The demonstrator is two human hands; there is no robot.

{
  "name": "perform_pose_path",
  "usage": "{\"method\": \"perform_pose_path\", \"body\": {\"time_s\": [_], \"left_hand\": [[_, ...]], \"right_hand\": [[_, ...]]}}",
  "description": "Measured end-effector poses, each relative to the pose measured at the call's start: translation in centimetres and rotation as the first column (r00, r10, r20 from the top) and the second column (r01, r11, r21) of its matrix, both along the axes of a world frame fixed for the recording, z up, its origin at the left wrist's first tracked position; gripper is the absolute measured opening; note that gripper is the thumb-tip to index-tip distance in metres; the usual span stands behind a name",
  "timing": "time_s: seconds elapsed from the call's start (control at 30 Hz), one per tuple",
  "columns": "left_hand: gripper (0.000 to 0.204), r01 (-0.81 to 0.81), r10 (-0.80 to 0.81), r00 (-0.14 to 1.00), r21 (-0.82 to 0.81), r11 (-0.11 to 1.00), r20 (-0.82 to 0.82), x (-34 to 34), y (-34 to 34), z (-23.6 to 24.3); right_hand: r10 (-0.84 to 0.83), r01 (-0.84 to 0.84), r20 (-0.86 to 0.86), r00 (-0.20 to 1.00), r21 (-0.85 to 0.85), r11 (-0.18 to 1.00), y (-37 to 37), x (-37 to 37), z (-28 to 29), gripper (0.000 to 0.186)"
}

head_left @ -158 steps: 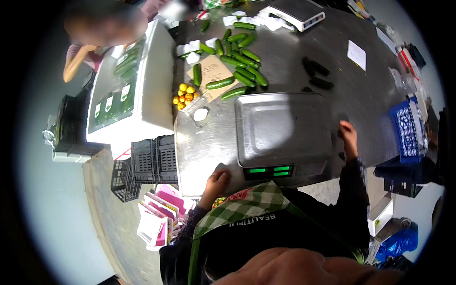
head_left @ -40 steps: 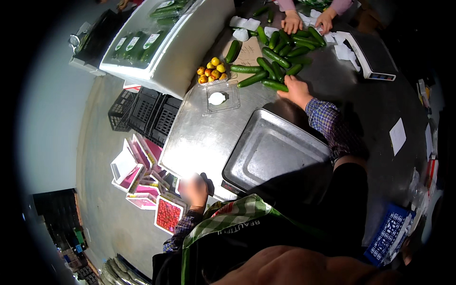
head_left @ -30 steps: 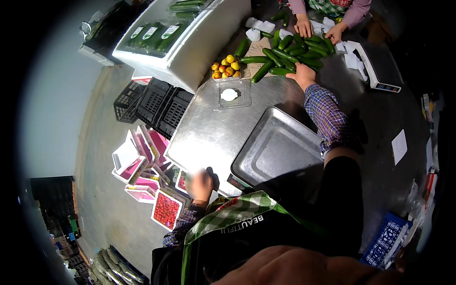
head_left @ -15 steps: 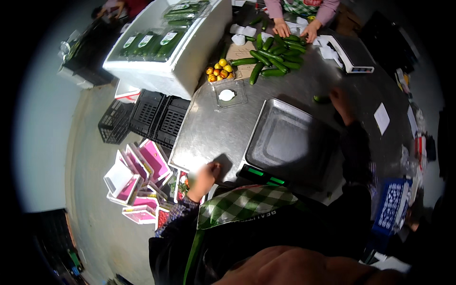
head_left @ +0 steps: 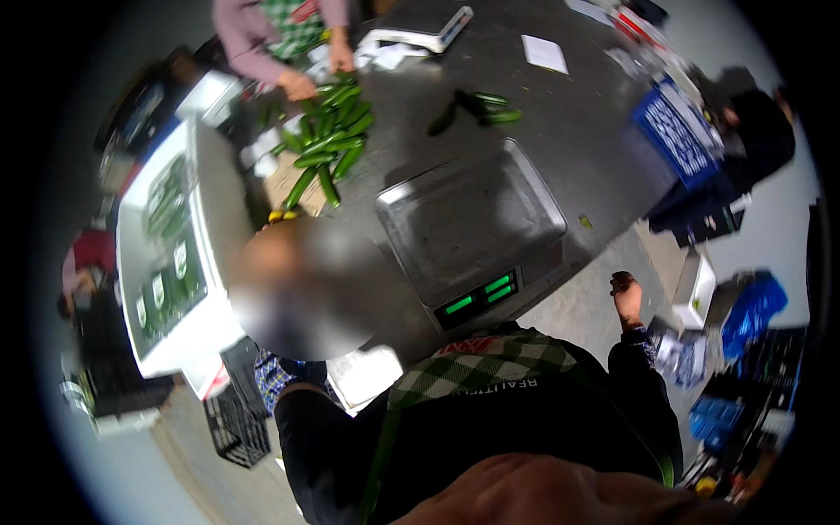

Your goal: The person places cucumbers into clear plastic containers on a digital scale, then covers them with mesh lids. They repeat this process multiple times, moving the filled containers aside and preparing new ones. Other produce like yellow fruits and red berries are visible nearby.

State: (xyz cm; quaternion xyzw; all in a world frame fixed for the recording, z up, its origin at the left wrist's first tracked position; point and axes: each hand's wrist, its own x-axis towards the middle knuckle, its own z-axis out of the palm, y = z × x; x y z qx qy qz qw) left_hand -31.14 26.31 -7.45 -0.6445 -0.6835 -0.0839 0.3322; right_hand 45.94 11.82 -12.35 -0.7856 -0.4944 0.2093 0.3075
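Brushed metal is forming the shallow, round-cornered tray of a scale (head_left: 472, 219), which is standing on a grey bench (head_left: 586, 157); its display (head_left: 479, 293) is glowing green. Smooth, elongated cucumbers (head_left: 347, 161) are lying heaped beyond the scale's left side, a co-worker's 2 hands (head_left: 297, 86) resting at the far edge. A smaller group (head_left: 502, 115) is lying just behind the tray. The right hand (head_left: 626, 299) is hanging beside the bench, fingers forming a loose curl; contents not discernible. Blurring is hiding the left hand, so its fingers cannot be made out. White labels, too small for reading, are marking wrapped packs (head_left: 179, 280) inside a white foam box (head_left: 219, 245). A black slatted crate (head_left: 236, 429) is standing on the floor (head_left: 194, 444).
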Motion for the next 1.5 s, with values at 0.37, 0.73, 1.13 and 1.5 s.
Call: {"method": "perform_pose_path", "body": {"time_s": [0.37, 0.73, 1.13, 1.5], "left_hand": [[0.039, 0.085, -0.134, 0.501, 0.106, 0.991, 0.855, 2.9, 0.9, 5.6], [0.045, 0.138, 0.098, -0.511, -0.032, 0.990, 0.854, 8.1, -13.3, 2.7], [0.027, 0.256, 0.085, -0.790, 0.200, 0.946, 0.607, 19.2, -22.1, 2.2], [0.024, 0.337, -0.303, -0.317, 0.405, 0.850, 0.899, 28.3, -21.8, 6.2]], "right_hand": [[0.086, -0.086, 0.000, 0.996, -0.104, 0.991, -7.4, -7.2, -6.7, 0.017], [0.616, -0.601, -0.010, 0.787, -0.233, 0.764, -6.3, -13.4, -5.7, 0.015], [0.869, -0.926, -0.351, 0.349, 0.013, 0.377, 0.2, -25.3, 12.4, 0.020], [0.569, -0.971, -0.815, 0.111, 0.033, 0.237, -2.9, -35.2, 12.1, 0.054]]}}
